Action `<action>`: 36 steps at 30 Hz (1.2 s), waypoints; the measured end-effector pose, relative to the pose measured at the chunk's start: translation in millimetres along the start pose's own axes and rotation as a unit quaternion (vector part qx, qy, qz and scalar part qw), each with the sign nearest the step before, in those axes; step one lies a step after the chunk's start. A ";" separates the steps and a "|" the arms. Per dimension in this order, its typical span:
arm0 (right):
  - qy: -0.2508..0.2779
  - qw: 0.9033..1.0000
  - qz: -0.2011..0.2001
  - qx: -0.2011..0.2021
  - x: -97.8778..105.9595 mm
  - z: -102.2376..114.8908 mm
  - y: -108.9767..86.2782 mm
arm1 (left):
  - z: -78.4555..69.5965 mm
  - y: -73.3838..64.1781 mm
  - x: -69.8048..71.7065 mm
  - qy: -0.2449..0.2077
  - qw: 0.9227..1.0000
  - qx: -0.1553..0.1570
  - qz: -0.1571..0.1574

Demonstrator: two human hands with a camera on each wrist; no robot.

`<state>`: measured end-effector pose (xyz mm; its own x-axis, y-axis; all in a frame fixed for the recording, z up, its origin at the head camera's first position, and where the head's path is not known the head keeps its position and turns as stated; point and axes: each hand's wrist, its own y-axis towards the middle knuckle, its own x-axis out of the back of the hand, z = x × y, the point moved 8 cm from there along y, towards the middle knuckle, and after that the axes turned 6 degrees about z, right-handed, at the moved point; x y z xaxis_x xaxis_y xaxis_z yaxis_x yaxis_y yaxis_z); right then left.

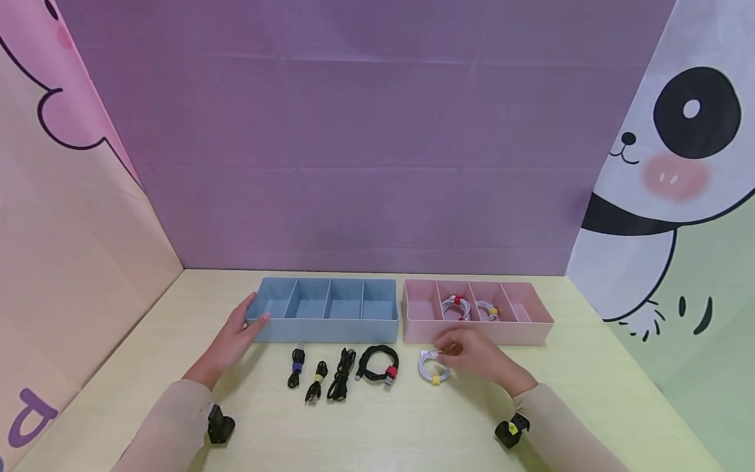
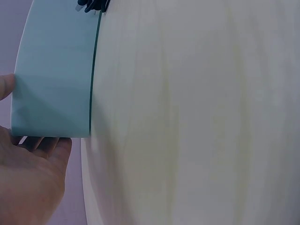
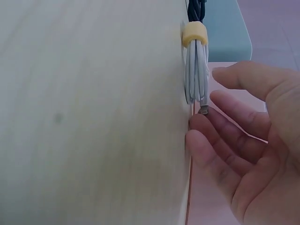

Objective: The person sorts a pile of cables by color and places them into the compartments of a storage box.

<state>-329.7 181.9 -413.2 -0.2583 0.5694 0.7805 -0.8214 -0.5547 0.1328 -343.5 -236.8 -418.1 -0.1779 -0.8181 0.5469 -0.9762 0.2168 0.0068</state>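
My left hand (image 1: 232,341) rests on the left end of a blue divided box (image 1: 330,331), thumb at the front rim and fingers extended along the end wall. The left wrist view shows the thumb at the box's upper edge. My right hand (image 1: 474,354) is at a coiled white cable (image 1: 422,373) bound with a yellow strap, before a pink divided box (image 1: 501,334). Seen from the right wrist, the fingers spread loosely beside the cable's metal plug (image 3: 204,110), with the thumb apart from the coil.
Several bundled black cables (image 1: 342,373) lie in a row before the blue box, one with a red strap (image 1: 391,372). Two middle compartments of the pink box hold coiled white cables (image 1: 466,307), strapped red and yellow. A purple backdrop (image 1: 377,164) stands behind the table (image 1: 366,439).
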 end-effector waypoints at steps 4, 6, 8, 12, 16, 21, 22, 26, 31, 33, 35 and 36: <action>-0.008 1.000 0.008 0.001 -2.0 1.2 0.7 | 0.8 0.0 0.1 0.000 1.000 0.003 0.000; -0.006 1.000 0.012 0.002 -2.1 1.7 1.2 | 1.1 -0.6 -0.1 0.000 1.000 0.006 -0.001; 0.000 1.000 0.017 0.001 -2.5 2.7 1.6 | 1.0 -0.8 0.0 -0.001 1.000 0.007 -0.001; 0.010 1.000 0.024 0.009 -3.2 4.6 2.3 | 0.9 -0.5 -0.1 -0.001 1.000 0.005 0.001; 0.008 0.999 0.033 0.004 -5.1 3.6 2.6 | 0.2 -0.9 0.0 -0.003 1.000 0.005 0.002; 0.012 0.999 0.051 -0.005 -8.5 2.7 3.2 | 0.3 -1.4 -0.2 -0.003 1.000 0.008 0.001; 0.013 0.998 0.053 -0.006 -9.1 2.7 3.4 | 0.7 -1.3 -0.2 -0.003 1.000 0.009 0.001; 0.007 0.998 0.057 -0.009 -10.5 2.5 4.0 | 1.5 -1.3 0.3 -0.004 1.000 0.011 -0.001; -0.009 0.998 0.056 -0.015 -10.5 2.7 4.0 | 1.3 -2.0 0.0 -0.005 1.000 0.010 -0.001; -0.009 0.998 0.055 -0.017 -9.9 3.2 3.8 | 1.1 -2.2 0.0 -0.005 1.000 0.008 -0.001; -0.007 0.998 0.054 -0.021 -9.2 3.3 3.6 | 1.0 -1.9 0.1 -0.005 1.000 0.007 -0.001; -0.005 0.998 0.053 -0.021 -8.6 3.5 3.4 | 0.8 -1.6 0.2 -0.005 1.000 0.006 -0.002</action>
<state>-328.4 173.0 -417.4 -0.3398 0.5031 0.7946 -0.8105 -0.5852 0.0238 -342.1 -237.8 -418.6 -0.1757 -0.8245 0.5379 -0.9782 0.2076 -0.0013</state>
